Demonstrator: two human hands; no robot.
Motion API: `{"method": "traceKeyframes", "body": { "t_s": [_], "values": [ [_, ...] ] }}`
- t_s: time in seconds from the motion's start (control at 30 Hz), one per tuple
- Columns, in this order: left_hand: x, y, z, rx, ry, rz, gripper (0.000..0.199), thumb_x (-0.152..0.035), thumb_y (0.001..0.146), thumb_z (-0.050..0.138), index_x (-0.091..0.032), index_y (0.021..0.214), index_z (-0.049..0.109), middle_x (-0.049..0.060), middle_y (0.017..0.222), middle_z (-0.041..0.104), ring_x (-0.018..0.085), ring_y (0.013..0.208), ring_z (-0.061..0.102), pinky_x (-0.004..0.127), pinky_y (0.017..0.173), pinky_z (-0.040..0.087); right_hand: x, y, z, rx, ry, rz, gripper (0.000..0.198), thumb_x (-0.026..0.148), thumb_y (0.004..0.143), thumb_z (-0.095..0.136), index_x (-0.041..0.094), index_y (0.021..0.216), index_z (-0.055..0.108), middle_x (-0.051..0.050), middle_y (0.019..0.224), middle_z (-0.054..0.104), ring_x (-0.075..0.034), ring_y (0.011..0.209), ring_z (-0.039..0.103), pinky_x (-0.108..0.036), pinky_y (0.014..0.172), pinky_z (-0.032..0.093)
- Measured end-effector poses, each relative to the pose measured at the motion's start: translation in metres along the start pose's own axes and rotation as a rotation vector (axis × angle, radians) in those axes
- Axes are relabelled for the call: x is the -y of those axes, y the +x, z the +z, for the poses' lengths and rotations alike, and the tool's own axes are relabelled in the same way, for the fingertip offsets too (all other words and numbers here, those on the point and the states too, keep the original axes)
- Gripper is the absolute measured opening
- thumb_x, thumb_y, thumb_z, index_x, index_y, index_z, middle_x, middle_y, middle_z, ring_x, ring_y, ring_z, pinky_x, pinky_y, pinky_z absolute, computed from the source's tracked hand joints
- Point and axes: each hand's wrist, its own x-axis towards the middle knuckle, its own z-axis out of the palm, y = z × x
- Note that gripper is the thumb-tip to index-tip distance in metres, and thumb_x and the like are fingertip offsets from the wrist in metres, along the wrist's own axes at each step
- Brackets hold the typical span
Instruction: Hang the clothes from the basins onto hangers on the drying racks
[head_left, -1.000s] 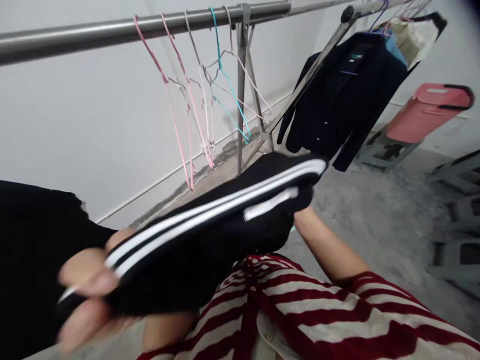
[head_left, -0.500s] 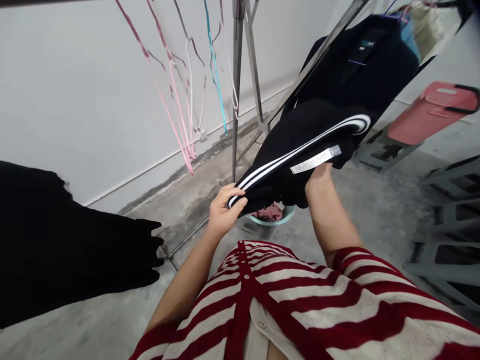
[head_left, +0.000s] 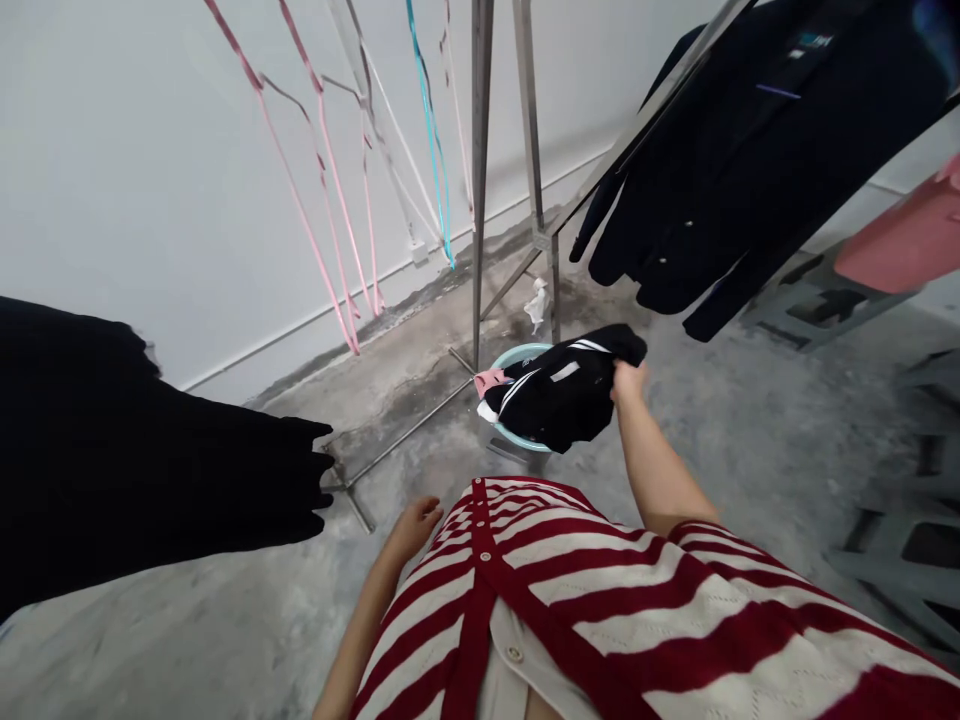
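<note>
My right hand (head_left: 628, 382) is closed on the edge of a black garment (head_left: 574, 405) with white-striped trim and a pale label. Most of that garment lies bunched over a light blue basin (head_left: 519, 352), hiding much of the inside. Pink and white cloth (head_left: 489, 383) shows at the basin's left rim. My left hand (head_left: 418, 522) hangs low beside my striped cardigan, its fingers loosely stretched with nothing in them.
Pink, white and blue hangers (head_left: 330, 200) hang by the wall. A metal rack post (head_left: 481, 190) rises behind the basin. Dark garments hang at right, including a navy jacket (head_left: 757, 170), and a black one (head_left: 150, 450) at left. Grey stools (head_left: 900, 540) stand right, near a pink container (head_left: 896, 240).
My left hand has let go of the striped trim and dropped to my side. My right hand has lowered the black garment from in front of the rack onto the basin.
</note>
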Motion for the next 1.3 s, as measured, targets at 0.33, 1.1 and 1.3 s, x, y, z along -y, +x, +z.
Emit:
{"method": "traceKeyframes", "body": {
  "t_s": [0.33, 1.1, 1.3],
  "values": [
    [0.029, -0.017, 0.029, -0.046, 0.11, -0.208, 0.04, -0.032, 0.084, 0.041, -0.013, 0.115, 0.057, 0.012, 0.112, 0.067, 0.019, 0.106, 0.062, 0.026, 0.089, 0.045, -0.05, -0.065, 0.062, 0.696, -0.589, -0.015, 0.06, 0.034, 0.083, 0.055, 0.027, 0.14, 0.04, -0.012, 0.147, 0.027, -0.032, 0.131, 0.031, -0.047, 0.106, 0.028],
    [0.039, -0.069, 0.066, -0.295, -0.106, -0.432, 0.029, -0.027, 0.081, 0.046, -0.019, 0.1, 0.066, 0.008, 0.101, 0.07, 0.022, 0.097, 0.063, 0.03, 0.085, 0.044, -0.053, -0.095, 0.084, 0.926, -1.192, -0.467, 0.06, 0.033, 0.088, 0.032, 0.015, 0.145, 0.029, -0.017, 0.15, 0.023, -0.031, 0.138, 0.025, -0.049, 0.102, 0.032],
    [0.084, -0.071, 0.017, -0.368, -0.138, -0.342, 0.03, -0.023, 0.08, 0.048, -0.019, 0.104, 0.064, 0.008, 0.108, 0.068, 0.022, 0.102, 0.061, 0.03, 0.09, 0.042, 0.012, -0.153, 0.134, 0.878, -0.812, -0.676, 0.049, 0.031, 0.085, 0.033, 0.019, 0.13, 0.05, -0.015, 0.135, 0.049, -0.028, 0.126, 0.045, -0.046, 0.102, 0.036]
  ]
}}
